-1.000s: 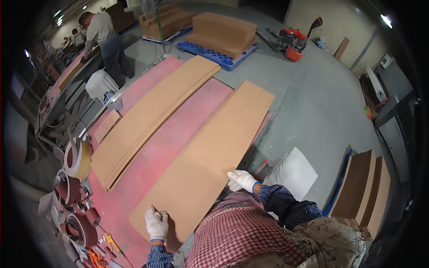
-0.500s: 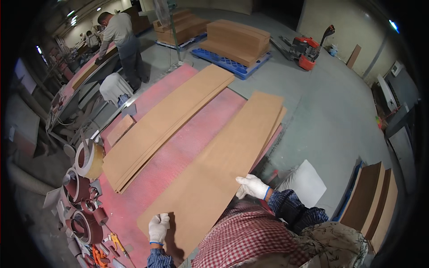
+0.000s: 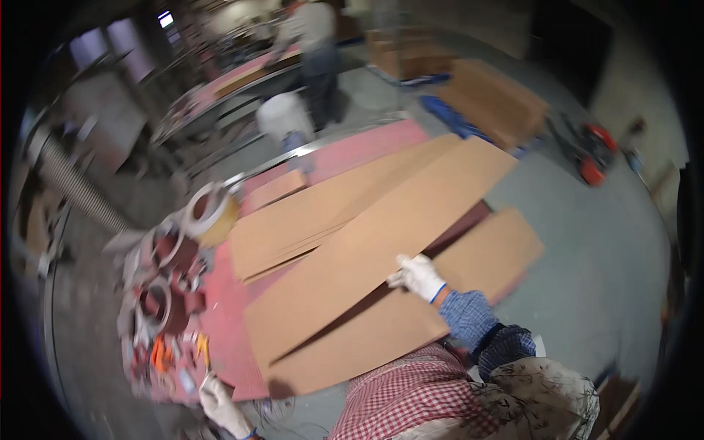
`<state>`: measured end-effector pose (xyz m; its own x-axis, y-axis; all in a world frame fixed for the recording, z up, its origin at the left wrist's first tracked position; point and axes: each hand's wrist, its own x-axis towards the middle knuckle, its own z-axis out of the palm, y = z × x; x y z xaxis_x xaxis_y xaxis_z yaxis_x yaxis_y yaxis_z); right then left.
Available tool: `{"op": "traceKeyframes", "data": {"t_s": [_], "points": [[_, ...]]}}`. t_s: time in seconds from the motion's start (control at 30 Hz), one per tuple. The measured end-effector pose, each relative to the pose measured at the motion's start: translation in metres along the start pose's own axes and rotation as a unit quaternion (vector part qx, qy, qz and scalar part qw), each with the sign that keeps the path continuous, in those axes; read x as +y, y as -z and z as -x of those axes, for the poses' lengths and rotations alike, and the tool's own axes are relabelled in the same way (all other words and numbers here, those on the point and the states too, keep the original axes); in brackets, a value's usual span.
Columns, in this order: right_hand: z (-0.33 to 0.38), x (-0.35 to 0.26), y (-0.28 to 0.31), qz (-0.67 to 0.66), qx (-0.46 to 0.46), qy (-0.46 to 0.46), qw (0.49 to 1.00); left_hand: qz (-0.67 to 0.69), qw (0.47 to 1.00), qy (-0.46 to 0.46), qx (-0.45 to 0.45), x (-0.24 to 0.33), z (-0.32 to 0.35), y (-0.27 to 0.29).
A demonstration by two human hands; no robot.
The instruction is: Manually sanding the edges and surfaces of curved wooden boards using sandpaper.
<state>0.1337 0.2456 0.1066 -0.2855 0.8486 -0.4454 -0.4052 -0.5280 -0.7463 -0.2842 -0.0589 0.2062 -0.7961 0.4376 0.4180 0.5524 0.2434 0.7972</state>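
My right hand (image 3: 416,279), in a white glove, grips the near edge of a long tan board (image 3: 381,227). That board is lifted off a second tan board (image 3: 381,330), with a dark gap between them, and its far part overlaps the tan stack (image 3: 293,231) behind. My left hand (image 3: 224,409), also gloved, is off the boards by the table's lower left corner. Its fingers look curled around something small and dark, blurred and partly hidden. Both boards and the stack rest on a pink-topped table (image 3: 227,330).
Rolls of abrasive-looking belt (image 3: 209,213) and small tools, including an orange one (image 3: 161,353), crowd the left edge. A small wooden block (image 3: 277,189) lies behind the stack. Beyond are a co-worker (image 3: 315,59) at another bench, a stacked pallet (image 3: 491,103) and a red pallet jack (image 3: 595,154).
The top board has been raised and shifted away from me toward the stack, uncovering the board beneath. My left hand has left the board and moved to the lower left. The view has turned left.
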Motion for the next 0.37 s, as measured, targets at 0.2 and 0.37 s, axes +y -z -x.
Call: {"op": "traceKeyframes", "data": {"t_s": [0.2, 0.37], "points": [[-0.107, -0.021, -0.022, -0.099, -0.046, 0.013, 0.994, 0.048, 0.983, 0.176, 0.019, 0.051, 0.076, 0.027], [-0.194, -0.002, -0.037, -0.153, -0.068, -0.099, 0.981, -0.004, 0.952, 0.303, 0.039, 0.082, 0.134, 0.044]]}}
